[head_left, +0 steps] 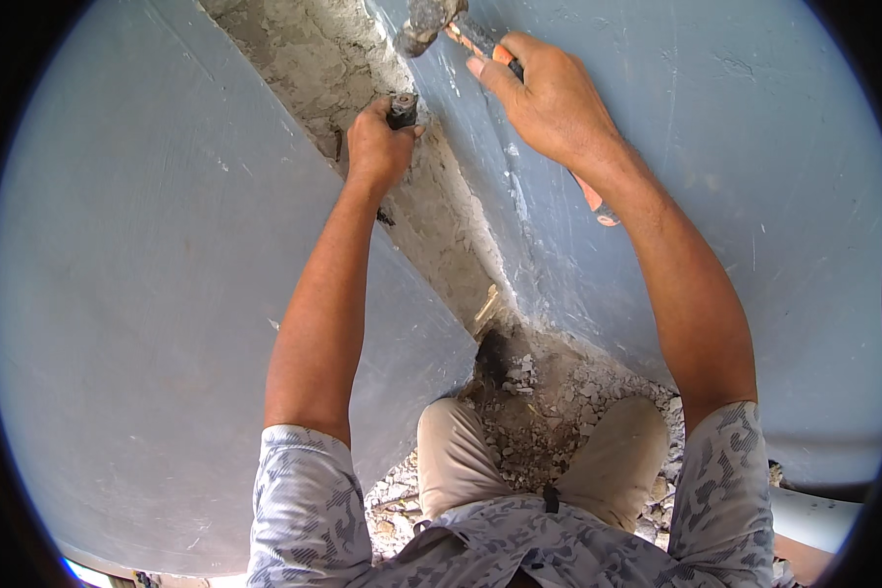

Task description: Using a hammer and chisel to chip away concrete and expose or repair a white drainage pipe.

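My left hand point(377, 149) is closed around a dark, thick tool, probably a chisel point(403, 112). Its blunt round end sticks up past my thumb; its other end is hidden by my hand. It sits over a strip of bare, rough concrete point(441, 220) between two blue-grey painted surfaces. Up and to the right, my right hand point(557, 103) grips a hammer point(426, 22) by its orange and black handle. The dark hammer head is above the chisel and apart from it, partly cut by the top edge. The handle's butt comes out below my right wrist.
Painted surfaces lie on the left point(167, 294) and right point(755, 196) of the strip. Broken rubble point(549, 412) covers the ground around my knees. A pale splinter-like piece point(487, 305) rests near the strip's lower end. A white curved object point(813, 519) stands at the lower right.
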`<state>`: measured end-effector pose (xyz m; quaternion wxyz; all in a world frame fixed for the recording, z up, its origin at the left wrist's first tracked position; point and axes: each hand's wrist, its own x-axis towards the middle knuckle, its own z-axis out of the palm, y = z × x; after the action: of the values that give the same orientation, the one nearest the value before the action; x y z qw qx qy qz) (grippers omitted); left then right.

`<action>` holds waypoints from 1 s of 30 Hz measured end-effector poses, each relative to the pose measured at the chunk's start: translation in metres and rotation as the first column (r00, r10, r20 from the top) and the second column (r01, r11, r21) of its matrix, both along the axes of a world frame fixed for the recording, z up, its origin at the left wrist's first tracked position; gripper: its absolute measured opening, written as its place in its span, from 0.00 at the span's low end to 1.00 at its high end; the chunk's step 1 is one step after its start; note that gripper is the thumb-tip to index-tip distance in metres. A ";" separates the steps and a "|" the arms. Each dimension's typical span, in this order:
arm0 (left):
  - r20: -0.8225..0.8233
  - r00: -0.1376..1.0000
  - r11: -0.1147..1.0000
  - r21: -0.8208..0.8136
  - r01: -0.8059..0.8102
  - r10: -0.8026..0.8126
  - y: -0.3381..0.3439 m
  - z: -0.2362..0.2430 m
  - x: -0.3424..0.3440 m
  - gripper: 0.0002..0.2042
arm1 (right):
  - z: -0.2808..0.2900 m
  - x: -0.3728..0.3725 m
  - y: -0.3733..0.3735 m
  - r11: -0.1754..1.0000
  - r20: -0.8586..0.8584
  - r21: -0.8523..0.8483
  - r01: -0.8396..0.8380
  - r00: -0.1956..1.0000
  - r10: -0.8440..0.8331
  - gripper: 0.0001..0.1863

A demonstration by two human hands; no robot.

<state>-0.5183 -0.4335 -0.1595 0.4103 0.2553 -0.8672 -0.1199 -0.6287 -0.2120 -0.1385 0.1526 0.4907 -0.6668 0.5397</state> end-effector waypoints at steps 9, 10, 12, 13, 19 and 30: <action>-0.005 1.000 0.997 0.074 0.009 -0.008 0.002 -0.011 0.002 0.16 | 0.028 0.006 0.010 0.991 0.148 -0.122 -0.059 0.986 0.077 0.15; 0.020 1.000 0.992 0.124 0.020 -0.022 0.006 -0.009 0.004 0.16 | 0.027 0.006 0.009 0.991 0.149 -0.120 -0.060 0.986 0.078 0.15; 0.045 0.998 0.984 0.177 0.027 -0.036 0.003 -0.012 0.004 0.16 | 0.026 0.007 0.008 0.981 0.088 -0.185 -0.050 0.994 0.067 0.16; 0.026 0.996 0.986 0.146 0.075 -0.080 -0.007 -0.016 0.005 0.15 | 0.025 0.009 0.002 0.980 0.088 -0.190 -0.060 0.993 0.078 0.16; 0.079 0.987 0.973 0.193 0.126 -0.143 -0.003 -0.030 0.006 0.13 | -0.033 -0.004 -0.041 0.998 -0.006 0.016 -0.053 0.999 0.053 0.20; 0.015 0.999 0.997 0.052 0.048 -0.049 0.008 0.019 0.001 0.16 | 0.014 0.013 0.016 0.999 0.044 0.047 -0.012 0.999 0.010 0.21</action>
<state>-0.5171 -0.4252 -0.1406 0.3934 0.2457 -0.8731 -0.1501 -0.6154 -0.1955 -0.1247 0.1236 0.4859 -0.6798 0.5354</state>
